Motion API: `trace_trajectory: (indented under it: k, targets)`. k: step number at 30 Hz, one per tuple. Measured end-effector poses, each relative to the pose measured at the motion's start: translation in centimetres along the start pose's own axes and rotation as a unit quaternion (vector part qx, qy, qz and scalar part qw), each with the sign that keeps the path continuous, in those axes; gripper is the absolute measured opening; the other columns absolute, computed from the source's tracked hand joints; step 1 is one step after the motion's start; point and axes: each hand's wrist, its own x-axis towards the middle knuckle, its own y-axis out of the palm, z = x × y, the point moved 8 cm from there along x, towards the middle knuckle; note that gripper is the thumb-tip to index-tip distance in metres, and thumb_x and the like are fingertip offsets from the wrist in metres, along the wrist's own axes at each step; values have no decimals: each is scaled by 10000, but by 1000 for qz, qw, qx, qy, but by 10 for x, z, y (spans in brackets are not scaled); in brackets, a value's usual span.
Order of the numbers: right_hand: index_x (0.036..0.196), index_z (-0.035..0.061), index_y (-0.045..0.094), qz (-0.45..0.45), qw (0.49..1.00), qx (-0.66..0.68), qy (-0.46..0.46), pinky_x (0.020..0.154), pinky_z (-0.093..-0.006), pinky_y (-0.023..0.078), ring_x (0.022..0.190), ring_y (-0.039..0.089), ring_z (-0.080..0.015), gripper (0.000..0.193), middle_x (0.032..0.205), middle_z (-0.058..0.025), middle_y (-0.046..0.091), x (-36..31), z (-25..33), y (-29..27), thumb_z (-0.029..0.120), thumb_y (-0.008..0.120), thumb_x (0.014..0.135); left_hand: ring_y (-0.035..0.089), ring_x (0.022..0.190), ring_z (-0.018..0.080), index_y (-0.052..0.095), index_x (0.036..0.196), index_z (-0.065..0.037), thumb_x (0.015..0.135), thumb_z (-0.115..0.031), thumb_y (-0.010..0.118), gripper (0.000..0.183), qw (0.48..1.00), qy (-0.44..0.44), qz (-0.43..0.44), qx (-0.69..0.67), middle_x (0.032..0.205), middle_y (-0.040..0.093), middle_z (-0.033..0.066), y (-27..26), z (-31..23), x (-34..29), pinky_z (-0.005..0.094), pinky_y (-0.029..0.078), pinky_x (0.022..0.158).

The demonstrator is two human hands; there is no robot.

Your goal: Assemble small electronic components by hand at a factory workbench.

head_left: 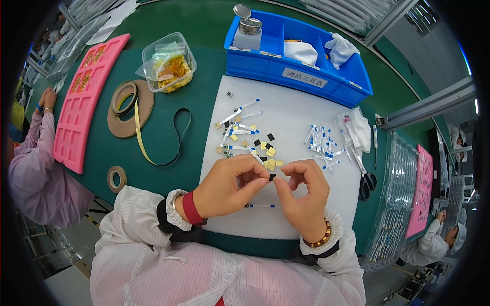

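Observation:
Over the white work mat (229,224), my left hand (224,186) pinches a small black square pad (272,176) at its fingertips. My right hand (305,196) is close beside it, thumb tip next to the pad and index finger apart from the thumb. Beyond the hands lie several pale yellow squares (271,152) and loose black squares (271,136). Short white ribbon cables with blue ends (250,103) are scattered at the left, some with small modules attached. A single ribbon cable (263,206) lies below my hands, partly hidden.
A pile of ribbon cables (320,143), a white cloth (360,132) and black-handled scissors (365,184) lie right. Behind stands a blue divided bin (306,79). Tape rolls (145,109), a clear tub (191,64) and a pink tray (76,117) are left; co-workers sit both sides.

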Motion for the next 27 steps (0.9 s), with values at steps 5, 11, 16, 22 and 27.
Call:
trace_trajectory:
  k: [5, 11, 16, 22, 27]
  targets:
    - [888, 69, 674, -35, 936, -227, -265, 593, -308, 470, 684, 594, -218, 161, 809, -59, 644, -8, 39, 1, 24, 752, 755, 570, 694, 88, 656, 933, -9, 916, -29, 685, 39, 1000, 4, -4, -3, 838, 616, 34, 1, 1, 0, 240, 460, 637]
    - [860, 65, 664, -13, 937, -230, -261, 599, -333, 468, 701, 592, -244, 200, 801, -57, 633, -7, 37, 7, -1, 747, 690, 573, 690, 96, 656, 917, -6, 897, -4, 686, 36, 999, 27, -9, 27, 822, 613, 42, 1, -4, -1, 243, 463, 629]
    - [833, 60, 658, -2, 962, -166, -219, 599, -335, 455, 717, 576, -258, 197, 802, -62, 630, -3, 31, 6, -25, 724, 668, 578, 676, 116, 659, 902, -7, 857, 35, 685, 67, 996, 55, -12, 66, 817, 617, 56, 2, -11, -2, 249, 470, 619]
    - [819, 64, 650, 0, 965, -157, -209, 618, -343, 457, 720, 574, -260, 194, 808, -61, 635, -2, 30, 7, -32, 717, 664, 593, 640, 180, 664, 909, -26, 824, 34, 697, 109, 984, 121, -33, 128, 804, 597, 75, 3, -18, -5, 269, 461, 553]
    - [811, 62, 646, 1, 970, -143, -196, 623, -342, 458, 722, 574, -260, 188, 800, -57, 634, -1, 27, 6, -33, 715, 664, 576, 652, 139, 663, 897, -16, 813, 58, 684, 114, 989, 97, -29, 112, 810, 613, 66, 3, -15, -4, 253, 465, 594]
